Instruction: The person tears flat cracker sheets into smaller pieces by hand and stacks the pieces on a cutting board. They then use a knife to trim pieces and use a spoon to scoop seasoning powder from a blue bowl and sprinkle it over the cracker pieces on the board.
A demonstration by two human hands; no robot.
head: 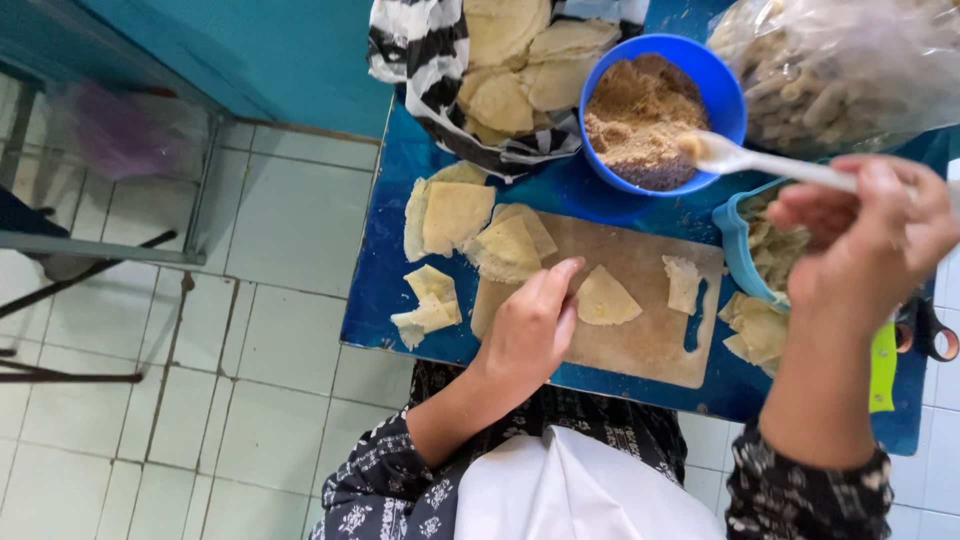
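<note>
My left hand point(535, 325) rests flat on a wooden cutting board point(650, 340), fingertips touching a triangular piece of pale dough point(606, 299). My right hand point(865, 235) is raised at the right, gripping a white spoon point(760, 162) whose bowl carries brown crumbly filling just over the rim of a blue bowl point(725, 95) full of the same filling. Another small dough scrap point(683, 283) lies on the board's right part.
The small blue table point(380, 290) also holds several dough sheets point(455, 215), a striped cloth with a stack of round sheets point(515, 60), a clear bag of food point(850, 70), a teal container point(738, 245) and scissors point(930, 335). White tiled floor lies to the left.
</note>
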